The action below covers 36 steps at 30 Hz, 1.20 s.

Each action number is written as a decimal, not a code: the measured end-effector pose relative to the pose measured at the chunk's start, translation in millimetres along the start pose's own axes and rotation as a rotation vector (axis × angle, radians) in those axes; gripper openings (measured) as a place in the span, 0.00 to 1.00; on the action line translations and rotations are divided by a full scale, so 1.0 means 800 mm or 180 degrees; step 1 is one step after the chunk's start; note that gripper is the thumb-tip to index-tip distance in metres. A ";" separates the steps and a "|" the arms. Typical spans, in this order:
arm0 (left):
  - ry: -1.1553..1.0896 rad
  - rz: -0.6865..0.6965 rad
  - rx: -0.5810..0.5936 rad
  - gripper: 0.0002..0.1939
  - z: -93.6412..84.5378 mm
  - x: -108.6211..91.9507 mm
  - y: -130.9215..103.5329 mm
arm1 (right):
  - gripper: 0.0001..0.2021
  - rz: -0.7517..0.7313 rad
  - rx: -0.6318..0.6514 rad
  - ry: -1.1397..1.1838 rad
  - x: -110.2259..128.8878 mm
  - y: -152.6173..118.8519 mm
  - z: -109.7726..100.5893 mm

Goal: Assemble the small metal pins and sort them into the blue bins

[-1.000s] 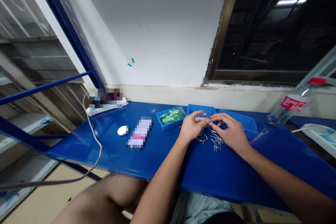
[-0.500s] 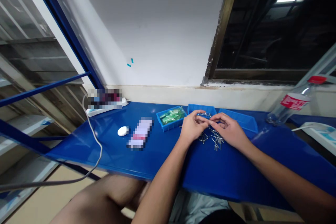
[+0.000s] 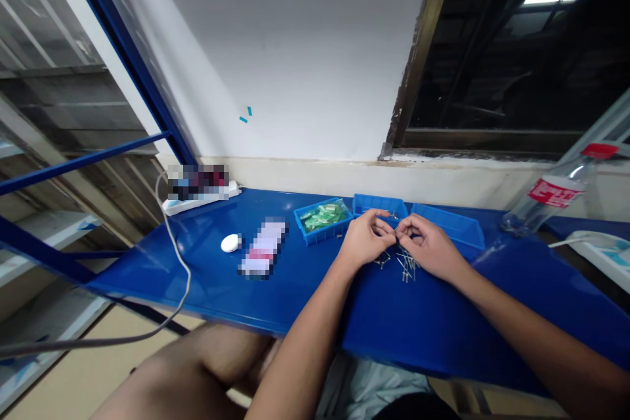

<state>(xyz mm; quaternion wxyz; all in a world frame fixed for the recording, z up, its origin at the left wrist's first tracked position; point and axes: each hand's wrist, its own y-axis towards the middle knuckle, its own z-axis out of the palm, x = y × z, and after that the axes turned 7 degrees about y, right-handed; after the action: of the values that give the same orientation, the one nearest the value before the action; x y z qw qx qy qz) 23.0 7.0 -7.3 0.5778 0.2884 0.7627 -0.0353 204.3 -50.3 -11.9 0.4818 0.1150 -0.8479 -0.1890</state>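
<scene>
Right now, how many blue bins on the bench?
3: left bin, holding green packets; middle bin, beyond the left hand; right bin, beyond the right hand. Hands partly cover the last two.

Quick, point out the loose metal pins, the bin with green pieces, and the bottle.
Pins (image 3: pixel 405 266): head view, on the pile's shafts.
Bin with green pieces (image 3: pixel 323 235): head view, on its near wall.
Bottle (image 3: pixel 555 192): head view, on its red label.
</scene>
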 end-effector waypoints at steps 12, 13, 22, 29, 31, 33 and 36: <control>0.0169 0.0172 -0.0068 0.17 -0.007 -0.001 0.001 | 0.15 0.0187 0.0087 -0.0005 0.002 0.000 -0.006; 0.0172 0.0171 -0.0089 0.17 -0.007 -0.002 0.001 | 0.15 0.0205 0.0101 0.0011 0.002 -0.001 -0.006; -0.0451 0.0030 -0.0160 0.17 -0.007 0.003 0.005 | 0.16 0.0064 0.0420 -0.0133 -0.005 0.001 -0.003; -0.0656 -0.0064 -0.0096 0.23 -0.005 0.004 0.006 | 0.19 0.0240 0.0335 0.0200 -0.002 0.000 0.001; -0.0572 -0.0037 -0.0098 0.21 -0.006 0.002 0.005 | 0.20 0.0396 0.0310 0.0387 -0.001 0.000 0.002; -0.0410 0.0027 -0.0185 0.18 -0.007 0.000 0.005 | 0.21 0.0555 0.0250 0.0596 -0.001 0.001 0.002; -0.0289 0.0127 -0.0358 0.13 -0.009 0.000 0.005 | 0.22 0.0689 0.0165 0.0861 -0.008 0.004 0.002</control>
<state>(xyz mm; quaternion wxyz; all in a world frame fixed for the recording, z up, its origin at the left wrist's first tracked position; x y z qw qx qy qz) 18.4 13.0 -4.1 0.6277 0.2687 0.7306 0.0060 205.8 -44.9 -16.1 0.6059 0.0598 -0.7874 -0.0968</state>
